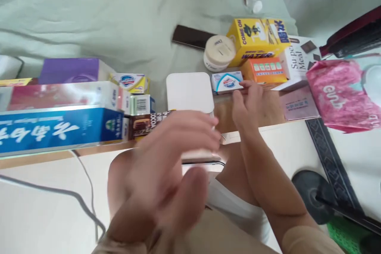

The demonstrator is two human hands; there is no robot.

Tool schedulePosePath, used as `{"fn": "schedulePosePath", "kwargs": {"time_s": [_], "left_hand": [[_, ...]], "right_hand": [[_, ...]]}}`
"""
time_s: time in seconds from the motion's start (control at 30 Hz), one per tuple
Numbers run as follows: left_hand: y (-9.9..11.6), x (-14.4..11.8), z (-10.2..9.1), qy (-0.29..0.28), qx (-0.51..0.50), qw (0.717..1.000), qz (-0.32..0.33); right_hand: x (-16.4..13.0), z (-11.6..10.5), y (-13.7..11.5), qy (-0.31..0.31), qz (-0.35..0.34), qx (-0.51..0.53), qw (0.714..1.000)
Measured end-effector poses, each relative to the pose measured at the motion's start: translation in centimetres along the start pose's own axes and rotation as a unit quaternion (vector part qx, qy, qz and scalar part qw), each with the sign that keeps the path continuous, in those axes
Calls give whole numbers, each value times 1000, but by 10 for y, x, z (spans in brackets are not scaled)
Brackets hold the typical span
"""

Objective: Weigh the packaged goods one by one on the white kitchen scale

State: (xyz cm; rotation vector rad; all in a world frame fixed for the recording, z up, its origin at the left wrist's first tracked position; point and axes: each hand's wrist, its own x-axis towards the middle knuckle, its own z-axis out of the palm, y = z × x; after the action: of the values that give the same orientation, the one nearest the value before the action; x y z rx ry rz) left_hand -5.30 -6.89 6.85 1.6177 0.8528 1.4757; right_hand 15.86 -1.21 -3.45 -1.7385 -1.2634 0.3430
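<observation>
So the bed sheet (119, 20) takes up the whole far side, and the stuff sits lined up along the wooden edge (226, 115). On the left there's the long blue toothpaste box (56, 131) nearest me, a pink box (59, 95) behind it, a purple box (71, 69) behind that. Everything looks sealed, so I can't say what's actually inside any of them.

My left hand (166, 154) is up close to the camera, blurry, fingers spread loose, gripping nothing, hovering over the white flat box (189, 91).

My right hand (248, 101) is reaching out, fingertips touching the small blue-and-white soap box (226, 82), not closed around it yet. That soap box sits mid-row, just right of the white one, with the orange box (263, 70), yellow box (257, 39) and a cream jar (218, 52) behind it. By my reckoning it's not picked up yet.
</observation>
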Motion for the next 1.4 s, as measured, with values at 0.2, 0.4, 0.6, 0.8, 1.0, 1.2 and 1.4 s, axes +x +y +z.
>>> {"fn": "schedulePosePath", "kwargs": {"time_s": [0.2, 0.4, 0.6, 0.8, 1.0, 1.2, 1.4], "left_hand": [[-72, 22, 68, -108, 70, 964, -234], [-79, 32, 83, -114, 86, 936, -323], [-82, 34, 92, -111, 64, 949, -290], [-85, 30, 89, -64, 57, 955, -283], [-68, 31, 89, -119, 95, 932, -328], [-63, 34, 93, -116, 102, 925, -347], [-53, 28, 92, -93, 62, 923, -368]], "right_hand": [[-5, -5, -6, -113, 63, 2, 992], [-1, -21, -7, -179, 112, 30, 977], [-5, -30, -7, -209, 126, 22, 969], [-12, -40, -2, -190, 132, 8, 973], [-8, -48, 0, -200, 112, 0, 973], [-11, -41, -9, -207, 162, -18, 965], [-21, -53, -7, -179, 99, -56, 977]]}}
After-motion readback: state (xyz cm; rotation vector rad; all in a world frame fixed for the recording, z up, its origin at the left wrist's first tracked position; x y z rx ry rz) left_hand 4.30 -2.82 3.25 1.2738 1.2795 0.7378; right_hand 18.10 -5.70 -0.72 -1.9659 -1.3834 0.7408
